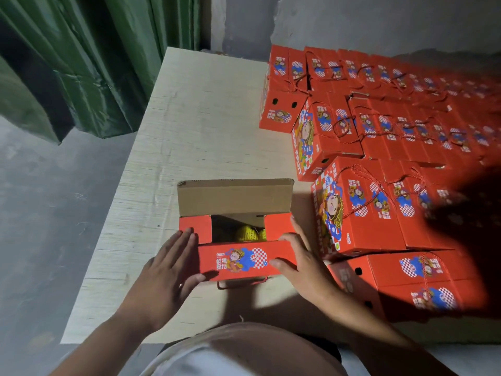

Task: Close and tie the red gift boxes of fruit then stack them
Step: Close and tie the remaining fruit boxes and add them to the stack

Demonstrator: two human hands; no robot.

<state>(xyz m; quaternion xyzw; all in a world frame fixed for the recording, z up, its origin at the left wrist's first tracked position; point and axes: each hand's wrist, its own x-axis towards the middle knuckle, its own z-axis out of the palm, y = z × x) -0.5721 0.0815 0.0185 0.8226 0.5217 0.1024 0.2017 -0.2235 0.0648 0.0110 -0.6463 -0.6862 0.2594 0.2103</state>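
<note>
An open red gift box stands on the pale wooden table in front of me. Its far brown lid flap stands upright, both red side flaps are folded in, and the near printed flap is half raised. Yellow netted fruit shows through the gap. My left hand lies with straight fingers on the left side flap and the box's left end. On the right end of the near flap rests my right hand, thumb on the front and fingers over the right side flap. A red cord handle lies under the box's front.
Several closed red gift boxes with cord handles are stacked in rows at the right, the nearest right beside the open box. A green curtain hangs at the far left above a grey floor. A grey wall stands behind the stack.
</note>
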